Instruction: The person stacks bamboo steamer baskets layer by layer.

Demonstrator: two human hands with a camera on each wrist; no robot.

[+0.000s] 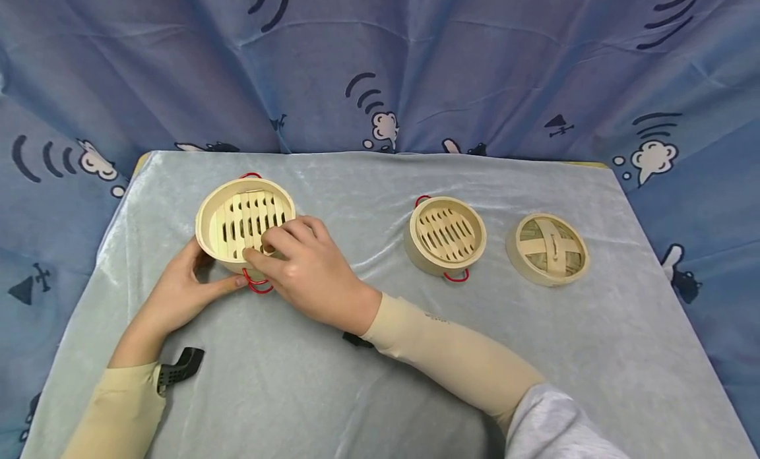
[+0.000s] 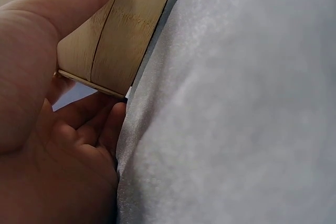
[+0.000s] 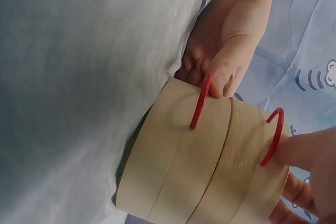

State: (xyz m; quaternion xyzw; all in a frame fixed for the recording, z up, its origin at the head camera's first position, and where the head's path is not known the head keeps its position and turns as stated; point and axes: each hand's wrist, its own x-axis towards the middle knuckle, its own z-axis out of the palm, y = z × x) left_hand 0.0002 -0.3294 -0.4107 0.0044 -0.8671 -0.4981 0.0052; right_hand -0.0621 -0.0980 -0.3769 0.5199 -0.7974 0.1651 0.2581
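Observation:
Two round bamboo steamer baskets stand stacked at the left of the table. The upper basket [image 1: 204, 216] has a slatted floor, and the lower basket [image 3: 165, 156] sits directly beneath it. Each shows a red cord handle [image 3: 201, 100] on its side. My left hand [image 1: 183, 293] holds the lower basket from its left, thumb on the front wall near the handle and fingers round the far side. My right hand [image 1: 315, 274] grips the upper basket's rim at the right front. Its thumb lies near the upper red handle [image 3: 278, 135].
Right of centre stands a smaller slatted bamboo steamer basket [image 1: 423, 251] with red handles. Beyond it, farther right, lies a woven bamboo lid [image 1: 555, 248] with crossed strips. A grey cloth [image 1: 332, 393] covers the table, and a blue patterned curtain [image 1: 320, 63] hangs behind.

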